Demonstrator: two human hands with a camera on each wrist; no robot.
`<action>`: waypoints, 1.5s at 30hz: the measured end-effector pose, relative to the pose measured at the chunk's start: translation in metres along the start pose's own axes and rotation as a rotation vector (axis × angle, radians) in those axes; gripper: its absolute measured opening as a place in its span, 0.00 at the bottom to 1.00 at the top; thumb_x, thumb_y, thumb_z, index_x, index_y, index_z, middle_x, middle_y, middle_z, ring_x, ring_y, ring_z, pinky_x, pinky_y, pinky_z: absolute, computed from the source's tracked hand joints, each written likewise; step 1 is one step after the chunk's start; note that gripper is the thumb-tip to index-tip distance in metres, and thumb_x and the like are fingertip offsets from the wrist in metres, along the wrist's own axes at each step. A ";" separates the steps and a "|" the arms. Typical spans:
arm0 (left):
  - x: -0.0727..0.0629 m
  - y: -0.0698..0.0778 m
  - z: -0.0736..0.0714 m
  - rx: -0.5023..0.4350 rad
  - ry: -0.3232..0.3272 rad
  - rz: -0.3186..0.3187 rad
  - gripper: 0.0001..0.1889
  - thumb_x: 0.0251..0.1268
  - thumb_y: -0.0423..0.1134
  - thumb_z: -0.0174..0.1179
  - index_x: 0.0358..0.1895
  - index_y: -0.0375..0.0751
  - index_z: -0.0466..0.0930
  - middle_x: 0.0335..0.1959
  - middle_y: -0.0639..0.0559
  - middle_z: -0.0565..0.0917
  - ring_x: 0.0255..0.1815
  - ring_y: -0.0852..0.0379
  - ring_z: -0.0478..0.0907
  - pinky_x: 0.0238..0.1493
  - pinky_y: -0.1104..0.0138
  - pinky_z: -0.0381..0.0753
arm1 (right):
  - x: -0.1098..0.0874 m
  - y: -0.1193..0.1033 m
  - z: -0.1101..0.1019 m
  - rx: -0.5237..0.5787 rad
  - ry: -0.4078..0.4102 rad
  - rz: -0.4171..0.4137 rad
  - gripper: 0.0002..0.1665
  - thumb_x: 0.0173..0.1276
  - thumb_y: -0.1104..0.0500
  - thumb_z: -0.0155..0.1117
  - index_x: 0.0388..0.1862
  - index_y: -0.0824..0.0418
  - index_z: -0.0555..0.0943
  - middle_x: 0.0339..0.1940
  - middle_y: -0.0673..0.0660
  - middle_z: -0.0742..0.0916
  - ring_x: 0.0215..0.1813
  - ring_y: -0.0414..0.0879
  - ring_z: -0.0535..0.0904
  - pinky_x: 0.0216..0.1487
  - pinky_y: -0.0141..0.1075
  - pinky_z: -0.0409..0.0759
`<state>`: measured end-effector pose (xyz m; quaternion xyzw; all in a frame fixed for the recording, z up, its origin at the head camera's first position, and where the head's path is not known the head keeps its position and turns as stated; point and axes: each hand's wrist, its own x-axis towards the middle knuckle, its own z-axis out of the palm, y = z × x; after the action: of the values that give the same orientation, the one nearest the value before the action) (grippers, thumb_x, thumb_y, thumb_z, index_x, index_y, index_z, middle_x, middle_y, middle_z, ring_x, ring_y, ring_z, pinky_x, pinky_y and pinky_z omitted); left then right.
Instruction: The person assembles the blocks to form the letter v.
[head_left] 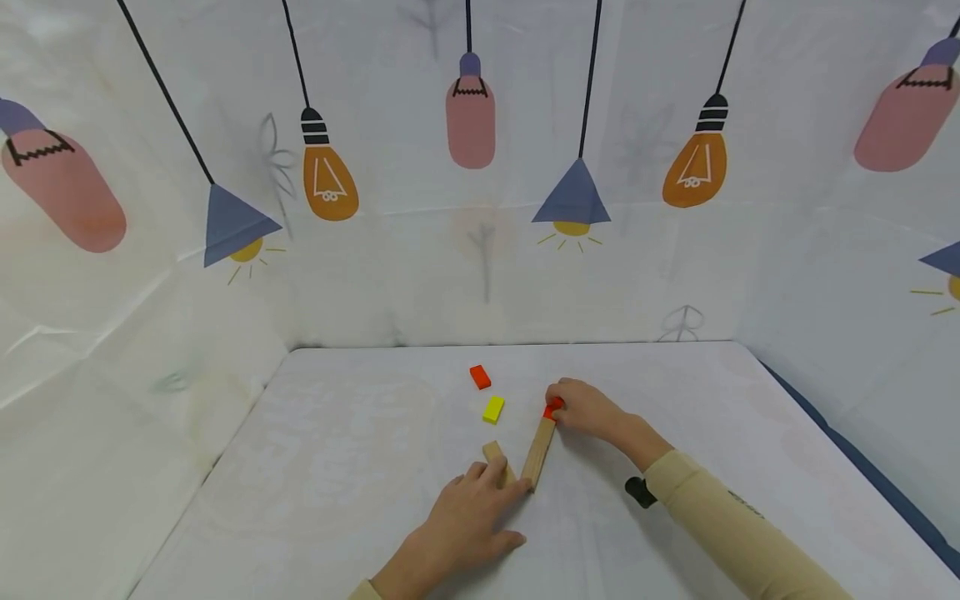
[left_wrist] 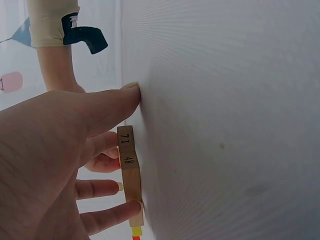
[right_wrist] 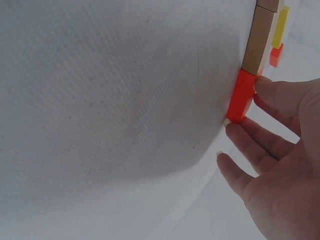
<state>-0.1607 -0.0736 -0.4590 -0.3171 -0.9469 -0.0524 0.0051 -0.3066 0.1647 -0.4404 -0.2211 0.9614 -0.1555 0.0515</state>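
Two pale wooden blocks stand out on the white table: a short one [head_left: 492, 451] lies under the fingers of my left hand [head_left: 468, 512], and a longer wooden strip [head_left: 538, 454] leans away to its right. The left fingers are extended, with a fingertip at the strip's near end and the thumb held apart. Printed numbers show on the wooden ends [left_wrist: 126, 142] in the left wrist view. At the strip's far end, my right hand [head_left: 592, 412] pinches a red block [right_wrist: 241, 95] between thumb and fingers, its end meeting the wood [right_wrist: 259, 37].
Beyond the left hand lie a yellow block [head_left: 493, 409] and, farther back, another red block [head_left: 480, 377]. The table [head_left: 360, 433] meets a white sheet [head_left: 390, 283] printed with hanging lamps. A dark device [head_left: 640, 492] juts from the right sleeve.
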 end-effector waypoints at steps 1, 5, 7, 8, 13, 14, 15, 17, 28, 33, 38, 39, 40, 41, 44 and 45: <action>0.000 0.000 0.000 -0.001 -0.002 0.000 0.33 0.58 0.67 0.63 0.68 0.71 0.69 0.62 0.52 0.70 0.50 0.54 0.72 0.36 0.64 0.77 | 0.000 0.000 0.000 -0.004 0.001 -0.002 0.06 0.65 0.64 0.64 0.41 0.58 0.82 0.36 0.51 0.81 0.38 0.43 0.73 0.44 0.39 0.75; 0.001 0.000 -0.001 0.001 -0.001 0.002 0.33 0.58 0.67 0.63 0.68 0.71 0.69 0.62 0.52 0.70 0.50 0.54 0.72 0.36 0.65 0.76 | -0.002 0.000 -0.001 -0.008 0.003 0.008 0.07 0.65 0.64 0.63 0.42 0.58 0.82 0.36 0.51 0.81 0.38 0.43 0.73 0.44 0.39 0.75; 0.001 0.000 -0.001 0.002 0.002 0.001 0.33 0.58 0.67 0.63 0.68 0.71 0.69 0.62 0.53 0.70 0.50 0.55 0.71 0.36 0.66 0.75 | -0.002 0.000 -0.001 -0.007 0.005 0.008 0.07 0.65 0.64 0.63 0.42 0.58 0.82 0.36 0.51 0.81 0.38 0.44 0.72 0.45 0.39 0.75; 0.001 0.000 -0.001 0.002 0.003 0.001 0.33 0.58 0.67 0.63 0.68 0.71 0.69 0.62 0.53 0.70 0.49 0.55 0.71 0.35 0.66 0.75 | -0.002 0.000 -0.001 -0.003 0.007 0.006 0.07 0.65 0.64 0.64 0.42 0.58 0.82 0.36 0.52 0.81 0.38 0.44 0.73 0.44 0.40 0.75; 0.001 0.000 0.000 0.003 0.009 0.003 0.33 0.58 0.67 0.63 0.68 0.71 0.69 0.61 0.53 0.70 0.50 0.55 0.72 0.35 0.66 0.75 | -0.004 0.000 -0.001 0.009 0.023 -0.018 0.07 0.64 0.63 0.66 0.42 0.59 0.82 0.37 0.53 0.81 0.38 0.44 0.73 0.43 0.39 0.74; 0.001 0.000 0.000 0.005 0.011 0.003 0.33 0.58 0.67 0.63 0.68 0.71 0.69 0.61 0.53 0.70 0.50 0.54 0.72 0.35 0.66 0.76 | -0.004 0.000 -0.001 0.013 0.026 -0.019 0.07 0.64 0.63 0.66 0.42 0.60 0.82 0.37 0.53 0.81 0.38 0.44 0.72 0.43 0.39 0.74; 0.001 0.000 0.000 0.006 0.011 0.003 0.33 0.58 0.67 0.63 0.68 0.71 0.69 0.61 0.53 0.70 0.50 0.54 0.72 0.36 0.66 0.76 | -0.005 0.000 0.000 0.014 0.032 -0.023 0.08 0.64 0.63 0.66 0.42 0.60 0.83 0.37 0.53 0.82 0.38 0.44 0.73 0.43 0.38 0.74; 0.001 0.000 -0.001 0.006 0.008 0.002 0.33 0.58 0.67 0.63 0.68 0.71 0.69 0.62 0.53 0.70 0.50 0.54 0.72 0.36 0.65 0.77 | -0.005 0.001 0.001 0.014 0.049 -0.034 0.09 0.64 0.62 0.66 0.43 0.60 0.83 0.37 0.53 0.82 0.38 0.44 0.73 0.43 0.39 0.75; 0.000 0.001 0.000 0.005 -0.003 -0.004 0.33 0.58 0.66 0.63 0.68 0.72 0.69 0.63 0.52 0.70 0.51 0.54 0.72 0.37 0.64 0.77 | -0.004 0.006 0.010 0.083 0.101 0.020 0.13 0.62 0.63 0.66 0.47 0.62 0.85 0.42 0.54 0.86 0.44 0.47 0.78 0.55 0.47 0.79; 0.001 0.000 0.001 0.013 0.006 0.001 0.33 0.58 0.66 0.63 0.68 0.72 0.68 0.63 0.52 0.70 0.51 0.54 0.72 0.37 0.64 0.77 | -0.004 0.007 0.012 0.108 0.122 0.041 0.15 0.62 0.62 0.68 0.48 0.61 0.85 0.44 0.54 0.86 0.46 0.47 0.79 0.56 0.48 0.78; 0.002 -0.002 0.002 0.002 0.005 0.002 0.33 0.58 0.66 0.63 0.68 0.72 0.68 0.62 0.53 0.70 0.51 0.54 0.72 0.37 0.63 0.77 | -0.004 0.009 0.014 0.111 0.135 0.043 0.16 0.62 0.60 0.68 0.49 0.61 0.85 0.46 0.53 0.86 0.47 0.47 0.79 0.56 0.48 0.78; 0.002 -0.002 0.002 0.000 0.003 0.001 0.33 0.58 0.66 0.63 0.68 0.72 0.68 0.62 0.53 0.70 0.51 0.54 0.72 0.37 0.64 0.77 | -0.004 0.010 0.015 0.111 0.137 0.039 0.16 0.62 0.60 0.68 0.49 0.61 0.85 0.46 0.54 0.87 0.47 0.47 0.79 0.56 0.48 0.78; 0.003 -0.002 0.002 -0.002 0.000 0.000 0.33 0.58 0.66 0.63 0.69 0.72 0.68 0.62 0.53 0.70 0.51 0.54 0.71 0.37 0.64 0.77 | -0.004 0.011 0.015 0.107 0.141 0.032 0.16 0.62 0.60 0.68 0.49 0.61 0.85 0.46 0.54 0.87 0.47 0.48 0.79 0.56 0.48 0.78; 0.003 -0.002 0.002 -0.004 -0.003 -0.001 0.33 0.58 0.66 0.63 0.68 0.73 0.68 0.61 0.53 0.70 0.50 0.54 0.71 0.37 0.64 0.77 | -0.004 0.012 0.016 0.107 0.144 0.027 0.16 0.62 0.60 0.68 0.49 0.61 0.85 0.46 0.54 0.87 0.48 0.48 0.80 0.56 0.48 0.78; 0.004 -0.003 0.002 -0.008 -0.004 -0.002 0.33 0.58 0.66 0.64 0.68 0.73 0.69 0.60 0.53 0.70 0.49 0.55 0.71 0.36 0.65 0.76 | -0.004 0.014 0.016 0.115 0.152 0.018 0.16 0.61 0.61 0.68 0.48 0.62 0.86 0.46 0.54 0.87 0.48 0.49 0.80 0.57 0.49 0.78; 0.004 -0.003 0.002 -0.010 -0.004 -0.002 0.33 0.58 0.66 0.64 0.68 0.73 0.69 0.60 0.53 0.70 0.49 0.55 0.71 0.36 0.65 0.76 | -0.004 0.014 0.017 0.117 0.156 0.016 0.15 0.61 0.61 0.68 0.48 0.62 0.86 0.46 0.54 0.87 0.48 0.49 0.80 0.57 0.49 0.78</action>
<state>-0.1657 -0.0730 -0.4609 -0.3162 -0.9470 -0.0567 0.0016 -0.3061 0.1739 -0.4605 -0.1970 0.9535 -0.2277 -0.0093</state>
